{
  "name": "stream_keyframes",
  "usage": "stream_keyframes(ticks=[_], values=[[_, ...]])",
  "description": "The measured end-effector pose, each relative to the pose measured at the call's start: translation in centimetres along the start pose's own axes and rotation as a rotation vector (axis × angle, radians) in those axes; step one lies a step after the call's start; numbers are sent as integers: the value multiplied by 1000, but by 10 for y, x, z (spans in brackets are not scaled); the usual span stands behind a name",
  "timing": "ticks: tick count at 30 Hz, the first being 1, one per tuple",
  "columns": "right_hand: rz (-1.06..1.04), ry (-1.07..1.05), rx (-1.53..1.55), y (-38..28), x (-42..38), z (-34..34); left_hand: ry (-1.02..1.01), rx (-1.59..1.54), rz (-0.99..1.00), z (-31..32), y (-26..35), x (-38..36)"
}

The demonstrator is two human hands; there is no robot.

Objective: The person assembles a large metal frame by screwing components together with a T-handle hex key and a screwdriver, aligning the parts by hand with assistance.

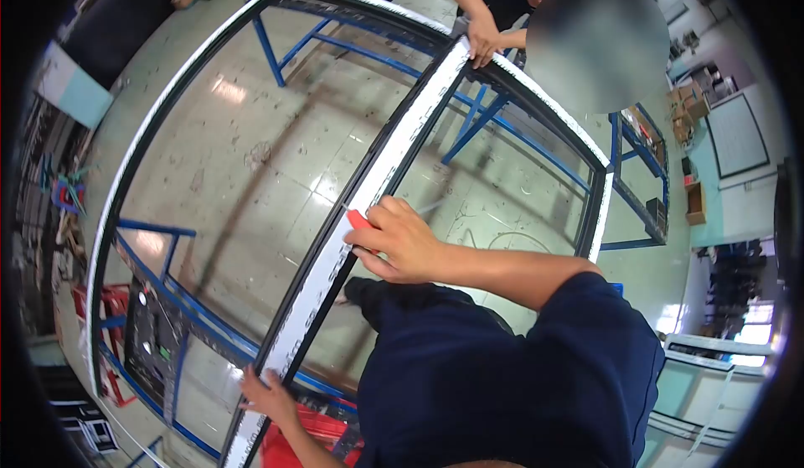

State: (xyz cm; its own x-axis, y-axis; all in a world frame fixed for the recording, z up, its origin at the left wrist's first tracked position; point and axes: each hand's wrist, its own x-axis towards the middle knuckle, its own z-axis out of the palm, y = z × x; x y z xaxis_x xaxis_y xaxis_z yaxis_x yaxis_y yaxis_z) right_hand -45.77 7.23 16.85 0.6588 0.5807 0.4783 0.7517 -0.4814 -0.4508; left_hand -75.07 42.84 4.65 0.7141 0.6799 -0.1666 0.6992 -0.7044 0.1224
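Note:
A large window-like frame with black edges and white film [402, 146] lies across blue stands. My right hand [398, 237] is closed on a small red-handled tool [358, 219], held at the middle bar of the frame. The tool's thin tip points toward the bar's left edge. Lower down, my left hand [266, 394] rests on the same bar with its fingers spread. It holds nothing that I can see.
A co-worker's hands [483, 39] touch the frame where the middle bar meets the far side. Blue metal stands [180, 296] support the frame. A red object [306, 434] is under the bar near my left hand. Cardboard boxes [688, 101] stand at the right.

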Motion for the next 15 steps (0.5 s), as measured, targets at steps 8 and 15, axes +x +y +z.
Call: stream_keyframes(ticks=[8,15], values=[[410,246,-339,186,-46,-76,-113,-38,609,-45,272,28],[901,99,-621,389,-49,-196,-286,-110,708,-17,464,87]])
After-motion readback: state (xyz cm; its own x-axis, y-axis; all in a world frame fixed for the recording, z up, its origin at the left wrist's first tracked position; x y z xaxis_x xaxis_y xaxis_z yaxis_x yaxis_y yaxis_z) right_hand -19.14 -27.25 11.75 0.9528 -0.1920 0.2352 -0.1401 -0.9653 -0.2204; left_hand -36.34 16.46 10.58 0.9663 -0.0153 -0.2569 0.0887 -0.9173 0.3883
